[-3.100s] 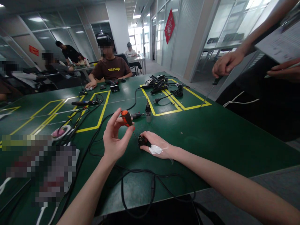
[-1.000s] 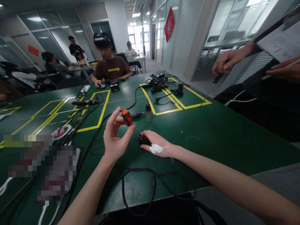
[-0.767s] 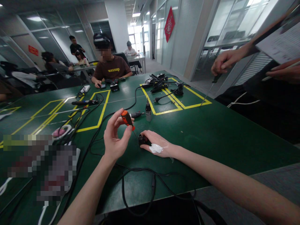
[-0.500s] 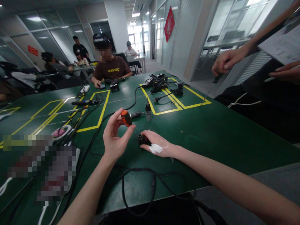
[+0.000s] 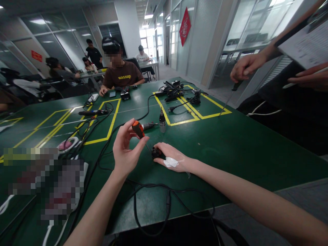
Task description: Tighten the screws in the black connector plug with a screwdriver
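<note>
Item: one screwdriver (image 5: 138,129), orange and dark, was held above the tabletop (image 5: 205,160), nearer its near edge than its far edge. Long axis slanted: handle up toward the left edge, shaft down toward the right and near edges.

Item: one left hand (image 5: 126,147), nearest the screwdriver, its grip clamped on the handle.

Item: one black tool (image 5: 154,152), metal collar upward, sat just right of the shaft's lower end.

Item: one right hand (image 5: 171,153), its grip closed round that tool from the right-edge side.

Contact between shaft and tool: could not be told from where I stood.

Item: one pointed bottle-shaped piece (image 5: 162,123) stood upright, toward the far edge.
</note>
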The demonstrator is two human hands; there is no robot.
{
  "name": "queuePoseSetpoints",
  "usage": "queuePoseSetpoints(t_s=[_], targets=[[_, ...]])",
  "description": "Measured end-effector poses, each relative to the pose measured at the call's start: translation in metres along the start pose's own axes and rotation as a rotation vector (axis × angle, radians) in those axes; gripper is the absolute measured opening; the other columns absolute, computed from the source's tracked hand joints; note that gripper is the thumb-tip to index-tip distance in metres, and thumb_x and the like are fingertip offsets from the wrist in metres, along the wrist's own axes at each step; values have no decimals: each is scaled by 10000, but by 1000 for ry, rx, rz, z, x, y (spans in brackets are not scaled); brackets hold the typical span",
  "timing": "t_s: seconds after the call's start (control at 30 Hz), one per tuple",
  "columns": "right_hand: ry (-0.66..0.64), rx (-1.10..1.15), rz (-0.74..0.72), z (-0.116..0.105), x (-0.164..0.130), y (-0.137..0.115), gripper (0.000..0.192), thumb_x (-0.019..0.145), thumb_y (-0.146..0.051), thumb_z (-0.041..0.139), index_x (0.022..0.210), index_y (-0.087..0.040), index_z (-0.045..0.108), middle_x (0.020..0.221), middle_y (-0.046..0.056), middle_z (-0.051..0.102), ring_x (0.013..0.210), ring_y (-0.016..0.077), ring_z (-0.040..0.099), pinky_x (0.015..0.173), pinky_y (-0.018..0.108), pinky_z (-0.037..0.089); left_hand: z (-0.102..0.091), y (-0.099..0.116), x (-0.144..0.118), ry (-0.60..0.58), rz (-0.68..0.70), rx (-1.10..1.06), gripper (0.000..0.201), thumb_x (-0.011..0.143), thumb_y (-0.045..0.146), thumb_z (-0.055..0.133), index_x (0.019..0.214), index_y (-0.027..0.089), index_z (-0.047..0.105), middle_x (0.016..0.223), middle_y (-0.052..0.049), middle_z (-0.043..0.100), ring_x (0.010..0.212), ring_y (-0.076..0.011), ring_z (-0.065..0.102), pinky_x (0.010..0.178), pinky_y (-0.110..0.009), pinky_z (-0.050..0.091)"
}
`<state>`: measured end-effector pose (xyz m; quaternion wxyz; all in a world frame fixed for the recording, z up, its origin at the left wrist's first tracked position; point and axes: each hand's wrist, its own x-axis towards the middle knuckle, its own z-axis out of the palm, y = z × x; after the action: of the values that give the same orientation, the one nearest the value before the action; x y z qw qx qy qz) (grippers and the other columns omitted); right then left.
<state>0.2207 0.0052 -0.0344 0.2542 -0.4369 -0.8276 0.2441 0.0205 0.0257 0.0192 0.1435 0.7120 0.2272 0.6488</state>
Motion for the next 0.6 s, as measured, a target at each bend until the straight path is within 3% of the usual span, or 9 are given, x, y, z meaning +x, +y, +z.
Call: queuePoseSetpoints(t_s=[0.13, 0.3, 0.6], targets=[[-7, -3, -3, 0, 1, -2, 321, 958, -252, 749, 1227, -180, 589, 1159, 129, 695, 1039, 279, 654, 938, 461, 544, -2, 2, 1, -28, -13, -18, 721, 885, 156, 831, 1524, 351, 560, 1116, -15, 763, 930, -135, 765, 887, -266, 660], [6, 3, -24, 1, 3, -2, 310, 961, -269, 745, 1221, -192, 595, 1163, 129, 699, 1037, 279, 659, 942, 467, 549, -4, 4, 0, -79, -3, 0, 577, 991, 197, 706, 1535, 304, 548, 1131, -61, 798, 948, -179, 797, 901, -341, 683], [-10, -14, 1, 2, 3, -1, 323, 963, -258, 746, 1234, -184, 588, 1172, 132, 693, 1061, 282, 658, 954, 465, 543, -1, 2, 0, -9, -18, -8, 646, 886, 232, 855, 1476, 305, 604, 1145, -51, 768, 886, -148, 761, 831, -281, 671]])
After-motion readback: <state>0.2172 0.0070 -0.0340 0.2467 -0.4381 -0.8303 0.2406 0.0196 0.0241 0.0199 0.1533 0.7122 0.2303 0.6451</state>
